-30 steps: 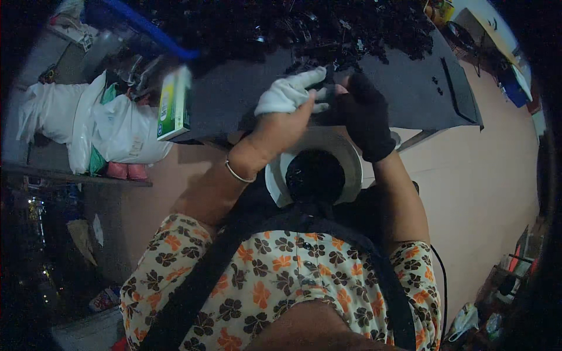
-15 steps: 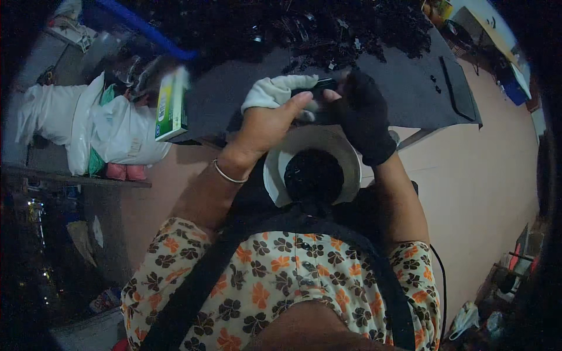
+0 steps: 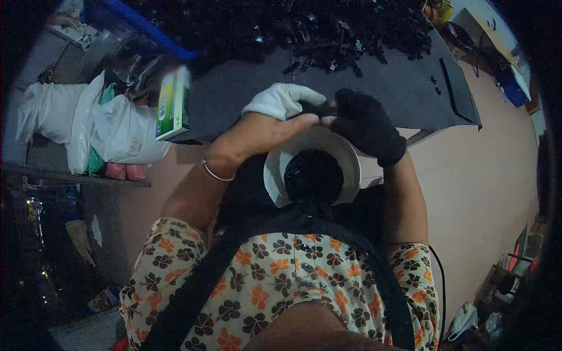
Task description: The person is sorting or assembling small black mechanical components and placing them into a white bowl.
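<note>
Both hands meet over the near edge of the dark table, just above a white bucket with dark contents. My left hand, in a white glove that leaves the thumb bare, is closed on a small black part. My right hand, in a black glove with bare fingertips, pinches the other end of the same part. The part's exact kind is too dark and too covered by fingers to make out. A large heap of small black pieces, some with shiny metal bits, lies on the table beyond the hands.
A green and white box stands at the table's left edge, beside white plastic bags on a shelf. A blue bar lies at the upper left. A flat black strip rests near the table's right edge.
Both hands have lowered slightly toward me. My right wrist has swung a little outward to the right, and the left fingers have shifted around the black part.
</note>
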Action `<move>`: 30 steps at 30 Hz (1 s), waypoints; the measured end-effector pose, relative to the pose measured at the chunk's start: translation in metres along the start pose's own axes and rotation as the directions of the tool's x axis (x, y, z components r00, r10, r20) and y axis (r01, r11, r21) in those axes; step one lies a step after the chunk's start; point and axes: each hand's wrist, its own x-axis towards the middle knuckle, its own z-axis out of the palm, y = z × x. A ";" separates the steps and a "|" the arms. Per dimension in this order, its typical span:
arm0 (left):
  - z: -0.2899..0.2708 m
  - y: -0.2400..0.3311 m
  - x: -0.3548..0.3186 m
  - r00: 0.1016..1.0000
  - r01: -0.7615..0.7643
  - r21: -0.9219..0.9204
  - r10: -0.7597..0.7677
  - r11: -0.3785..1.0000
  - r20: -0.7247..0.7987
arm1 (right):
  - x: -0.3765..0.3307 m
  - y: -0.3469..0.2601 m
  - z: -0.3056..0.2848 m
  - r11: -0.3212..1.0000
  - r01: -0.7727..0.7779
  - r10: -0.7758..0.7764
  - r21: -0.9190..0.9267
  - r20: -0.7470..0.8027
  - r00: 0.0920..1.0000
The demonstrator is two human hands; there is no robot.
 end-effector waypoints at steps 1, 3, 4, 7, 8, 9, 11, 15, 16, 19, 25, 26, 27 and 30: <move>-0.003 -0.005 0.005 1.000 -0.019 0.106 0.018 0.994 0.007 | 0.000 0.002 -0.002 1.000 -0.007 0.007 0.002 -0.001 1.000; -0.015 -0.024 0.023 0.955 -0.245 0.436 0.294 0.866 -0.046 | 0.001 0.003 -0.010 0.974 -0.210 0.198 -0.087 -0.130 0.972; -0.019 -0.024 0.035 0.958 -0.188 0.514 0.272 0.837 -0.092 | 0.002 0.009 -0.013 0.974 -0.211 0.199 -0.085 -0.130 0.971; -0.015 -0.031 0.078 0.953 -0.096 0.677 0.263 0.730 -0.148 | 0.016 0.035 -0.015 0.851 -0.281 0.039 -0.444 -0.480 0.876; -0.011 -0.044 0.090 0.957 -0.024 0.693 0.218 0.721 -0.193 | 0.021 0.040 -0.013 0.802 -0.268 0.008 -0.533 -0.440 0.898; -0.008 -0.055 0.102 0.958 0.045 0.703 0.170 0.710 -0.233 | 0.025 0.048 -0.011 0.745 -0.257 -0.011 -0.615 -0.397 0.918; -0.007 -0.060 0.117 0.976 0.097 0.734 0.081 0.672 -0.203 | 0.028 0.059 -0.010 0.737 -0.215 -0.020 -0.641 -0.338 0.941; -0.002 -0.069 0.115 0.981 0.076 0.711 0.075 0.699 -0.178 | 0.027 0.047 -0.010 0.758 -0.212 0.037 -0.617 -0.284 0.958; -0.001 -0.067 0.115 0.981 0.075 0.710 0.075 0.700 -0.178 | 0.025 0.049 -0.010 0.757 -0.213 0.037 -0.618 -0.284 0.958; 0.000 -0.059 0.113 0.986 0.099 0.671 0.018 0.735 -0.166 | 0.019 0.048 -0.010 0.740 -0.099 -0.192 -0.665 -0.351 0.917; 0.000 -0.041 0.098 0.972 0.102 0.774 0.102 0.625 -0.211 | 0.011 0.044 -0.006 0.864 -0.128 -0.150 -0.487 -0.491 0.858; 0.001 -0.035 0.092 0.961 0.072 0.741 0.152 0.668 -0.230 | 0.011 0.044 -0.005 0.960 -0.129 -0.032 -0.248 -0.555 0.831; 0.001 -0.031 0.087 0.948 0.038 0.706 0.199 0.707 -0.250 | 0.011 0.043 -0.004 0.993 -0.118 0.100 0.008 -0.586 0.804; -0.002 -0.028 0.066 0.932 -0.177 0.460 0.299 0.870 -0.207 | 0.012 0.017 0.000 0.946 -0.156 0.278 0.285 -0.461 0.843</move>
